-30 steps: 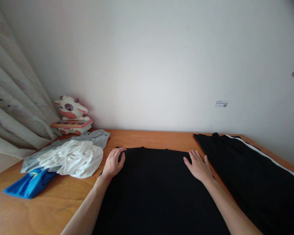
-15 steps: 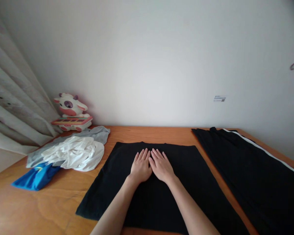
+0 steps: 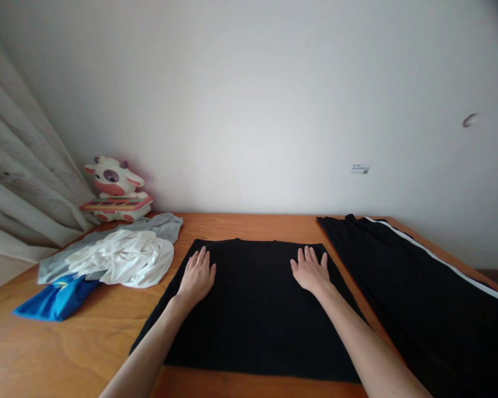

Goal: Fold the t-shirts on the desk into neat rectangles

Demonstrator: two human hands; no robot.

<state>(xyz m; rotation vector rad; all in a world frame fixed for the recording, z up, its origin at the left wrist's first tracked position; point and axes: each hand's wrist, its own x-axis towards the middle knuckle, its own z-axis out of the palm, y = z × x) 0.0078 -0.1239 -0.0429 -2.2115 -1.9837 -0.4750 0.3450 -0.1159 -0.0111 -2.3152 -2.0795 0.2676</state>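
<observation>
Here we have both palms laid flat on the black cloth (image 3: 253, 309), which lies spread in a neat rectangle on the table (image 3: 66, 354) right in front of us. Our left hand (image 3: 197, 276) rests near the cloth's far left corner, fingers stretched out and close together, gripping nothing. Our right hand (image 3: 311, 271) rests near the far right corner, fingers slightly fanned, also flat and gripping nothing. The two hands are well apart. To the right, beside the cloth, lie black trousers (image 3: 419, 293) with a white stripe. To the left sits a heap: a white garment (image 3: 124, 262) on a grey one (image 3: 161, 226), with a blue one (image 3: 56, 301) at the near end. A toy cow (image 3: 112, 185) stands by the curtain (image 3: 20, 182).
</observation>
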